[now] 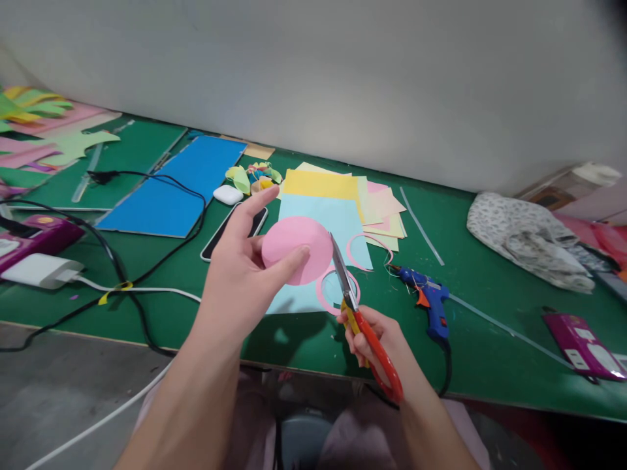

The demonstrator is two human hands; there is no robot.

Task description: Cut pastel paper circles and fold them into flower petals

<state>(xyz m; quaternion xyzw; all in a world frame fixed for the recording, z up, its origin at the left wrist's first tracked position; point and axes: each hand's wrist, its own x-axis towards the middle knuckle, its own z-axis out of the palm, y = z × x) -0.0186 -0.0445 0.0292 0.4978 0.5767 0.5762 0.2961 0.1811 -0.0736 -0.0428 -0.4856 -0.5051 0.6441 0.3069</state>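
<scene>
Between the thumb and fingers of my left hand is a pink paper circle, held above the table. My right hand grips a pair of scissors with red and yellow handles. Their blades look nearly closed and point up along the circle's right edge; whether they touch the paper I cannot tell. Below the hands lie light blue paper sheets and a yellow sheet. One thin pink paper ring rests near the blades, and another pink loop lies to its right.
A blue glue gun with its cord lies right of my hands. A phone, a white case and a blue board are on the left, with black cables and a purple power strip. Patterned cloth sits far right.
</scene>
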